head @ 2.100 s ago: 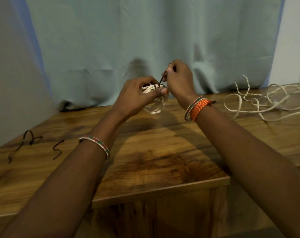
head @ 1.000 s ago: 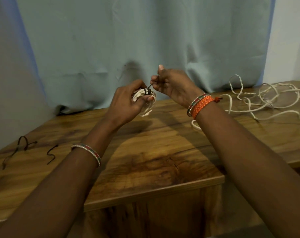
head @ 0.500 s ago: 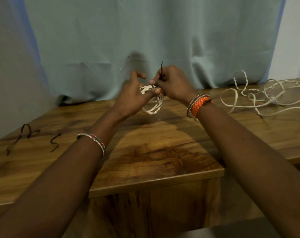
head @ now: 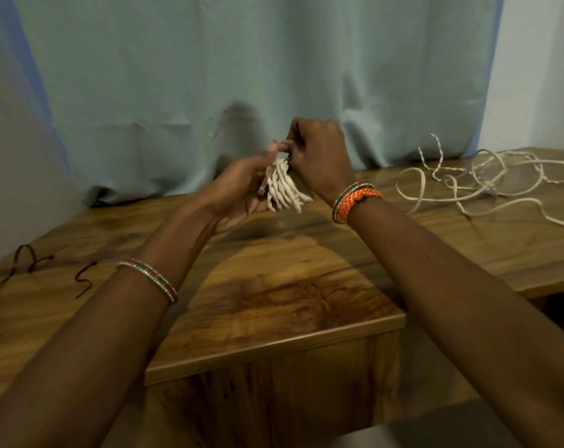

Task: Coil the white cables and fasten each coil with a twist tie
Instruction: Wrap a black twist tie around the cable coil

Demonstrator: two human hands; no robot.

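Both hands on white cable coil (head: 284,185): left hand (head: 242,189) cradles, right hand (head: 319,153) pinches top.

A glossy, varnished wooden table (head: 274,299) is reflecting light. Matt pale blue cloth curtain (head: 242,76) is hanging creased behind. Twisted white cables (head: 487,179) are looking cord-like and matt. An orange braided wristband (head: 355,202) is looking woven.
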